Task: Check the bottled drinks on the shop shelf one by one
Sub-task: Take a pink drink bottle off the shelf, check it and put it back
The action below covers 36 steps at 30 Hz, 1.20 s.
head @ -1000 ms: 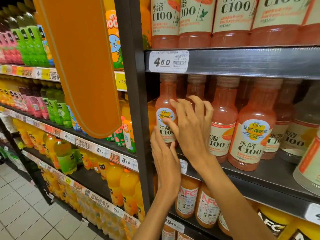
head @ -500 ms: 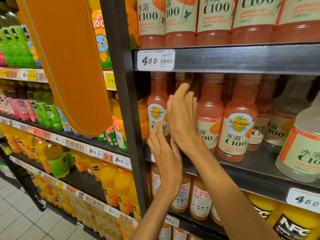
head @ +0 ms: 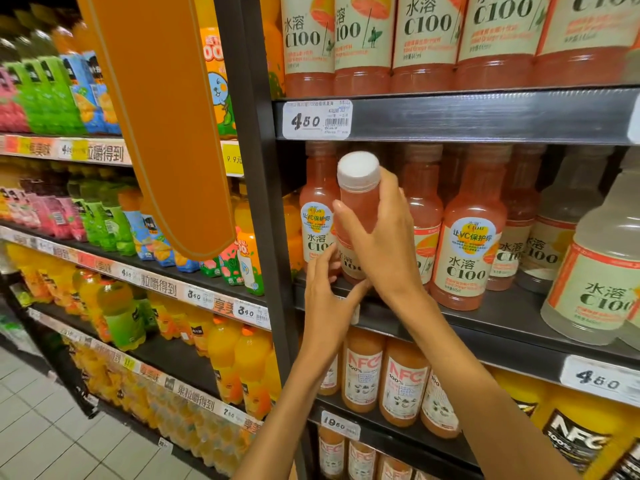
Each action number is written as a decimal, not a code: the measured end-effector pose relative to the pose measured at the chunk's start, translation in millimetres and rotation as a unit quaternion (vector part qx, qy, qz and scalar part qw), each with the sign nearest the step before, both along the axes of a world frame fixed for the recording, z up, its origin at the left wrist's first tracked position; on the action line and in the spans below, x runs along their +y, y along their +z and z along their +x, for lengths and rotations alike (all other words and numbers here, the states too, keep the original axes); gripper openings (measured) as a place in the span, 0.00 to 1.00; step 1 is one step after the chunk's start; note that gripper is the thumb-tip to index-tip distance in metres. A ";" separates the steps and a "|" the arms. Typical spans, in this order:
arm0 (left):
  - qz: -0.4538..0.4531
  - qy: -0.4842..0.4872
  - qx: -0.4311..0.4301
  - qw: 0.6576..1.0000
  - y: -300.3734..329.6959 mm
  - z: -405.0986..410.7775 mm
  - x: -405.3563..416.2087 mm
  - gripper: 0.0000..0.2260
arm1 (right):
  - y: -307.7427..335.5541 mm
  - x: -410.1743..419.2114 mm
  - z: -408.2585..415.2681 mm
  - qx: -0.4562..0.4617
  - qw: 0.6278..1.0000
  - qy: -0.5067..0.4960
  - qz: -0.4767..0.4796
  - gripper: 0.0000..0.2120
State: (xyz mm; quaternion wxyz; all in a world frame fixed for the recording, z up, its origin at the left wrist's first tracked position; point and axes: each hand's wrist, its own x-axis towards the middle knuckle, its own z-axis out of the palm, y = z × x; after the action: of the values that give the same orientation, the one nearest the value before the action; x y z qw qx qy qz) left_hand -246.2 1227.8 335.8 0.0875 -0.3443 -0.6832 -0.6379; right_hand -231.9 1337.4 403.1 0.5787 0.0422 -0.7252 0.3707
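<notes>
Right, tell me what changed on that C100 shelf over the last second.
The right hand closed round a pink C100 bottle and pulled it forward out of the row, tilted towards the camera, white cap showing. The left hand rose to its base. The neighbouring bottles stayed put.

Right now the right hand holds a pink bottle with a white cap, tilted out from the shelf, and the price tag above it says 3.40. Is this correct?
Not quite. The price tag above reads 4.50, not 3.40; the head view shows it. The rest stands: the right hand holds the pink bottle with the white cap, tilted out from the shelf.
</notes>
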 end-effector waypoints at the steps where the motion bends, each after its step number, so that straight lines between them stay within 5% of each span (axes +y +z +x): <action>1: -0.002 -0.002 0.000 1.000 0.1 0.9 -1.3 0.28 | 0.5 -4.3 8.7 -0.029 0.998 0.037 -0.033 0.19; 5: -0.001 -0.009 0.023 1.000 6.7 9.4 -12.7 0.31 | 22.4 -25.2 51.2 -0.014 0.986 0.121 -0.110 0.12; 8: -0.017 -0.104 -0.010 0.994 19.7 26.3 -29.3 0.38 | 35.6 -32.6 80.0 -0.044 0.961 0.223 -0.158 0.12; 12: -0.026 -0.187 -0.109 0.976 16.7 63.3 -48.1 0.29 | 31.9 -32.3 95.5 -0.132 0.927 0.279 -0.212 0.18; 15: -0.030 -0.262 -0.192 0.945 4.8 81.8 -61.8 0.26 | 23.9 -24.7 98.0 -0.166 0.839 0.405 -0.323 0.15; 18: -0.036 -0.333 -0.265 0.904 -2.4 94.9 -68.8 0.24 | 15.8 -23.0 97.4 -0.187 0.737 0.530 -0.375 0.23; 21: -0.037 -0.349 -0.282 0.893 -3.0 103.6 -69.8 0.23 | 10.9 -27.5 99.1 -0.182 0.760 0.511 -0.357 0.18; 25: -0.045 -0.265 -0.231 0.935 0.3 107.6 -71.3 0.26 | 16.6 -31.3 110.1 -0.152 0.855 0.364 -0.336 0.13; 27: -0.022 -0.241 -0.216 0.946 0.5 111.0 -68.8 0.22 | 18.0 -34.2 113.5 -0.157 0.871 0.320 -0.337 0.14; 31: 0.027 -0.314 -0.296 0.902 1.0 116.3 -70.4 0.23 | 24.3 -28.4 123.7 -0.209 0.851 0.355 -0.327 0.20; 34: 0.050 -0.401 -0.350 0.845 -1.7 117.7 -74.5 0.28 | 22.3 -25.8 126.0 -0.208 0.817 0.411 -0.347 0.17; 36: 0.045 -0.413 -0.349 0.840 -5.3 121.4 -71.9 0.29 | 20.2 -30.3 124.0 -0.185 0.784 0.467 -0.365 0.14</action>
State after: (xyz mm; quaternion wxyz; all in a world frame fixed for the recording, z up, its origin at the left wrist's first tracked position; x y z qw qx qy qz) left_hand -124.7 1155.9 330.5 -0.4126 -0.3450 -0.4341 -0.7227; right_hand -107.9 1307.1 423.2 0.1617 0.0920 -0.5205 0.8333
